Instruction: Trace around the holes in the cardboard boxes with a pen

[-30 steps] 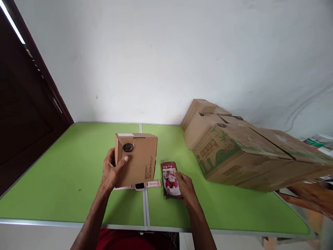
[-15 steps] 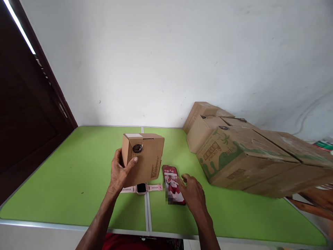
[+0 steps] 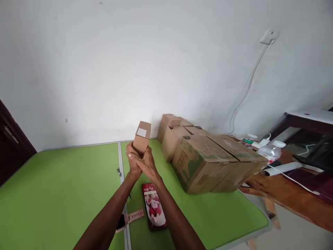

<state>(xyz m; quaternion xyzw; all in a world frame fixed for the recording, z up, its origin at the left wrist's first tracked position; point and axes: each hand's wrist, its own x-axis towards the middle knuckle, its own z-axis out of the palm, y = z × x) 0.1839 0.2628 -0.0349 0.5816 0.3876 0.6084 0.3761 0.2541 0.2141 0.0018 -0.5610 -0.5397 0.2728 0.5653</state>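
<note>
A small brown cardboard box (image 3: 142,143) with a white label on its end stands upright between my two hands, above the far part of the green table. My left hand (image 3: 133,158) wraps its left side, fingers closed on it. My right hand (image 3: 146,161) grips it from the right, with the thumb side overlapping the left hand. The hands hide the lower part of the box. Below my hands lies a phone (image 3: 155,209) with its screen lit, partly behind my right forearm. Beside it a pink-strapped smartwatch (image 3: 133,216) rests on the table, partly covered by my left forearm.
Several large taped cartons (image 3: 203,163) stand against the wall on the right of the green table (image 3: 65,194). Farther right, a wooden surface (image 3: 281,180) bears a clear plastic bottle (image 3: 272,151), a white roll and cables. A socket (image 3: 269,36) sits on the wall.
My right hand has left the phone and joined the left on the box. The box has turned end-on and moved farther off. The view has swung right, showing the wooden surface.
</note>
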